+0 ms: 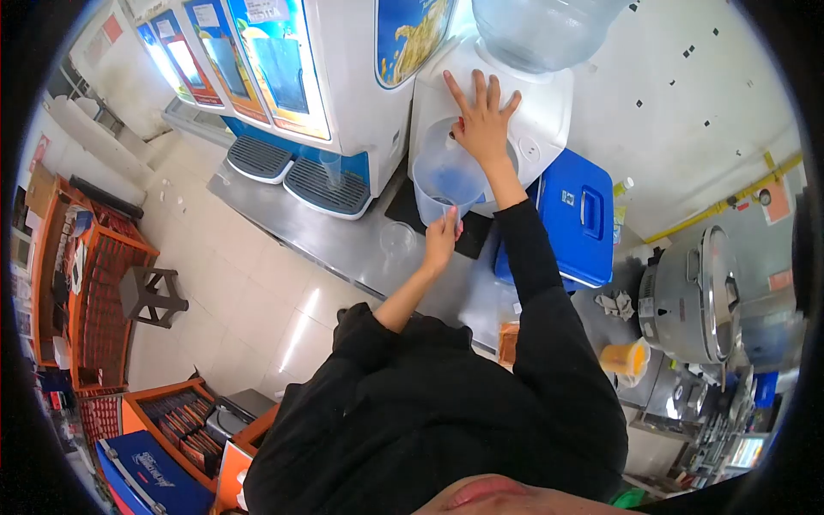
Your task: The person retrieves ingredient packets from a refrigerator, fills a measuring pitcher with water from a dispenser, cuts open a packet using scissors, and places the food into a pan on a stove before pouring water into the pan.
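Note:
My left hand (442, 239) is closed round the handle of a clear plastic pitcher (438, 176). The pitcher is under the front of a white water dispenser (438, 90), its wide mouth facing up. On the dispenser's top lies my right hand (485, 124), fingers spread, with the thumb bent down beside a small red part near the taps. A large clear water bottle (549, 34) stands upside down on the dispenser. Beside my left hand, a clear plastic cup (397, 240) rests on the steel counter (343, 249).
Left of the dispenser is a drink machine (343, 86) with black drip trays (326, 184). A blue cooler box (575, 215) stands close by my right arm. Farther right are a large metal pot (687, 292) and a yellow container (625, 359). A stool (150, 296) stands on the floor.

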`<action>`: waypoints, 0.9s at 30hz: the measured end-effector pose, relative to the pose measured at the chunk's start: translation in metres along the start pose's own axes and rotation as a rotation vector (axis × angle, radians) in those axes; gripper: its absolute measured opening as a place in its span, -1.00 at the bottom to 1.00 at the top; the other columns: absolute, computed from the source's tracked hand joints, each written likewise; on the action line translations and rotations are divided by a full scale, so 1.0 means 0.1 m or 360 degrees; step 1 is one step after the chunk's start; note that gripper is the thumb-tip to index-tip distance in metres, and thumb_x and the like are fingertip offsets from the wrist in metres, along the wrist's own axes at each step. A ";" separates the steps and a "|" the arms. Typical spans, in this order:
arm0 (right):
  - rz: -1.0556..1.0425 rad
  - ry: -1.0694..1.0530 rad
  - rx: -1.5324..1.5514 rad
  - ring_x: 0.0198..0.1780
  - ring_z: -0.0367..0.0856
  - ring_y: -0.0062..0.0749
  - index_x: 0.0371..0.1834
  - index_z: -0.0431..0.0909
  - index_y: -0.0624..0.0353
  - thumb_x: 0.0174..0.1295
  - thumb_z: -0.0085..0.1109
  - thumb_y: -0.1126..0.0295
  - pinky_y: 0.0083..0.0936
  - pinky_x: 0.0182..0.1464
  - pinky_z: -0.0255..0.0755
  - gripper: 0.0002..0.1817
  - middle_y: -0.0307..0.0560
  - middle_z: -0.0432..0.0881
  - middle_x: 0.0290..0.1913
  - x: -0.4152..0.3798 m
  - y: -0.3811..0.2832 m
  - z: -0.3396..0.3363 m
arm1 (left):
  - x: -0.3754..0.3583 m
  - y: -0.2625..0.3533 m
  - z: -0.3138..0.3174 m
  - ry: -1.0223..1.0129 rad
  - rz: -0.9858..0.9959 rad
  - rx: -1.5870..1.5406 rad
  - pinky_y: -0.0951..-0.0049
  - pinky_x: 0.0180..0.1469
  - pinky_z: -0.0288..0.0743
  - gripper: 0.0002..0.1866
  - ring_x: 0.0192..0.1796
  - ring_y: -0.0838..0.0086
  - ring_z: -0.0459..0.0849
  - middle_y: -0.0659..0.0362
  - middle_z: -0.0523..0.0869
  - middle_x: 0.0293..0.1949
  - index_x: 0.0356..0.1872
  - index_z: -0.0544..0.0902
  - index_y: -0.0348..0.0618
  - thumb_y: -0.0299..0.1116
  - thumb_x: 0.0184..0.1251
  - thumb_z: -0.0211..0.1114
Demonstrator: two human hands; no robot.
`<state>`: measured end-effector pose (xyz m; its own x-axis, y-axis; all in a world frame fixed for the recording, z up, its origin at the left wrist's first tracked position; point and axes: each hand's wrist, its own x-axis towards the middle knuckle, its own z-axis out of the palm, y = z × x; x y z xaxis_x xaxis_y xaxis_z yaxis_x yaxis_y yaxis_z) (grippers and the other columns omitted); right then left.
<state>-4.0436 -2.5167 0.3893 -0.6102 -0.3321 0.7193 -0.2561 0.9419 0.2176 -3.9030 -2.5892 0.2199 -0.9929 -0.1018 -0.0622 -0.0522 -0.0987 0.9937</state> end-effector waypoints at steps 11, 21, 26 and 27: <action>-0.0003 0.0083 0.0062 0.36 0.20 0.02 0.48 0.02 -0.54 -0.26 0.31 0.33 0.47 0.20 -0.05 0.09 -0.01 0.25 0.34 -0.01 0.02 0.06 | -0.02 -0.10 -0.01 0.0027 0.0068 0.0017 0.49 -0.50 0.30 -0.39 -0.58 0.59 0.43 0.23 0.48 -0.68 -0.59 0.53 -0.25 0.07 0.50 -0.07; 0.0023 0.0051 0.0101 0.37 0.17 -0.01 0.48 0.01 -0.55 -0.30 0.35 0.36 0.45 0.21 -0.07 0.14 -0.05 0.25 0.33 -0.01 0.01 0.05 | -0.04 -0.14 -0.04 0.0022 0.0007 -0.0053 0.54 -0.46 0.28 -0.44 -0.54 0.63 0.40 0.27 0.44 -0.67 -0.60 0.50 -0.22 0.03 0.50 -0.02; 0.0055 0.0001 0.0086 0.39 0.16 0.00 0.48 0.00 -0.57 -0.29 0.39 0.34 0.46 0.23 -0.08 0.15 -0.05 0.23 0.34 0.00 0.01 0.05 | -0.03 -0.17 -0.08 0.0009 0.0011 -0.0075 0.54 -0.46 0.26 -0.45 -0.54 0.64 0.38 0.28 0.43 -0.67 -0.59 0.50 -0.22 0.02 0.50 -0.02; 0.0057 -0.0005 0.0067 0.39 0.16 0.00 0.47 0.00 -0.58 -0.29 0.40 0.34 0.46 0.24 -0.09 0.15 -0.05 0.23 0.34 -0.01 0.00 0.06 | -0.01 -0.17 -0.09 0.0015 0.0014 -0.0062 0.53 -0.46 0.26 -0.45 -0.54 0.63 0.39 0.27 0.44 -0.67 -0.59 0.50 -0.23 0.01 0.50 -0.02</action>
<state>-4.0473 -2.5171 0.3852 -0.6220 -0.2982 0.7241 -0.2652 0.9502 0.1635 -3.8998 -2.5965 0.2021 -0.9922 -0.1123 -0.0547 -0.0391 -0.1364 0.9899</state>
